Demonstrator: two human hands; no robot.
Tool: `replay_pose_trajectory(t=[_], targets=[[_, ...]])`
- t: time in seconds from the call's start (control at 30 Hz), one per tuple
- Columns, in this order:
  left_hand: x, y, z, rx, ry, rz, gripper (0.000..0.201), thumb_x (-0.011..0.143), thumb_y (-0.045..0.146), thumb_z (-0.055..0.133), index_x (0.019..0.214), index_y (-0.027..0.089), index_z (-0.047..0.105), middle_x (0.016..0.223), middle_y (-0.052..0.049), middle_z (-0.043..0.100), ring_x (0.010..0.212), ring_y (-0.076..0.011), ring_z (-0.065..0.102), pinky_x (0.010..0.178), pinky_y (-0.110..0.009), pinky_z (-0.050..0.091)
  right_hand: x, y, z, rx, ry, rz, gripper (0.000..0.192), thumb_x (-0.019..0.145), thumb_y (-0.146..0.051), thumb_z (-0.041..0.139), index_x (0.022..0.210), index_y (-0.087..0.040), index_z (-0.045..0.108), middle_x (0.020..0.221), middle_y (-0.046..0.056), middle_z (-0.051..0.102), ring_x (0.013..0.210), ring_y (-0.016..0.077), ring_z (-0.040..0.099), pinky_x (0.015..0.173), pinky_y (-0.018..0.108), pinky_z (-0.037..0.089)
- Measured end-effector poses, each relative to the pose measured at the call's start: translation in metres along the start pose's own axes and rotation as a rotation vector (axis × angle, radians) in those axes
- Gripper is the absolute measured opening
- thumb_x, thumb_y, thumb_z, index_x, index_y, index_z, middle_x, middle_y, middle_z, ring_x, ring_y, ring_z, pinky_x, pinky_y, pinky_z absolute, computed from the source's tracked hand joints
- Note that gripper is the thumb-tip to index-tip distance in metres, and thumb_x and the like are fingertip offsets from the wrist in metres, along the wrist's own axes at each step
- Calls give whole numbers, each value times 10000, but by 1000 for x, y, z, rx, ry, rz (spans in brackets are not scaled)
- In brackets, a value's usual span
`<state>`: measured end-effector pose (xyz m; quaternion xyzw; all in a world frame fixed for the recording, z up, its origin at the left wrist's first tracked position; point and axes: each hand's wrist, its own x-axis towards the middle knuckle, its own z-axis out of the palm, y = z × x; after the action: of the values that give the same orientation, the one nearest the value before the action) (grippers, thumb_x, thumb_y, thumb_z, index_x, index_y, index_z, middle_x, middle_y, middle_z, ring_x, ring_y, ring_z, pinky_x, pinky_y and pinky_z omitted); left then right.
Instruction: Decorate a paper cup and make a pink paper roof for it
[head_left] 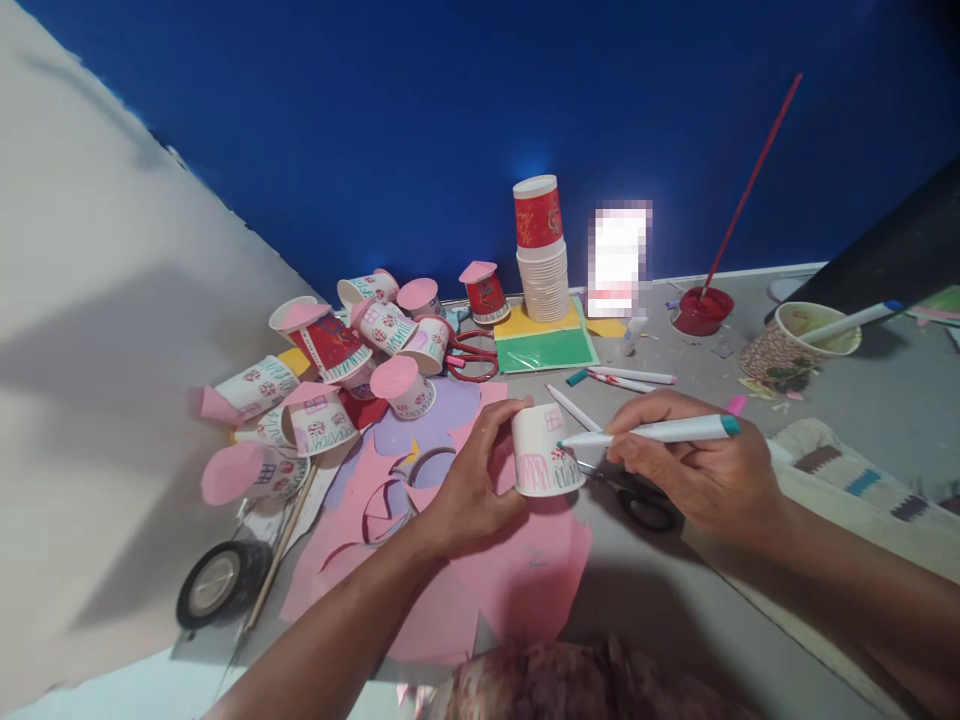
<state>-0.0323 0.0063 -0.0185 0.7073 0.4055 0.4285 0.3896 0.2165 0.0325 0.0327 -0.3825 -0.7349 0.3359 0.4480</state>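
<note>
My left hand is closed around the left side of a white paper cup, held upside down above pink paper. The cup carries a pink window, a pink door, red dots and dark green strokes along its rim. In my right hand is a white felt-tip marker with a green end. Its green tip meets the cup's side, near the red dots. Black-handled scissors lie on the table behind and below my right hand, partly hidden by it.
Several decorated cups with pink paper tops crowd the left. A tall cup stack stands at the back on a green and yellow sheet. Red-handled scissors, loose markers, black tape and a patterned cup lie around.
</note>
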Motion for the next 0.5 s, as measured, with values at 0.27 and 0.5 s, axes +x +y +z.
replay_pose_trajectory(t=[0.27, 0.5], targets=[[-1, -2, 0, 60, -5, 1, 868, 706, 20, 695, 1484, 309, 441, 1493, -96, 508, 1407, -308, 514, 1249, -525, 399, 1, -2, -1, -28, -20, -17, 118, 942, -230, 688, 838, -238, 745, 725, 6, 755, 553, 147, 666, 562, 259, 544], [0, 1, -1, 67, -11, -14, 841, 726, 37, 706, 1480, 301, 444, 1473, -102, 515, 1384, -312, 523, 1230, -523, 416, 0, -1, 1, -32, -22, 0, 118, 934, -237, 691, 829, -253, 744, 735, 8, 759, 577, 169, 676, 557, 283, 539]])
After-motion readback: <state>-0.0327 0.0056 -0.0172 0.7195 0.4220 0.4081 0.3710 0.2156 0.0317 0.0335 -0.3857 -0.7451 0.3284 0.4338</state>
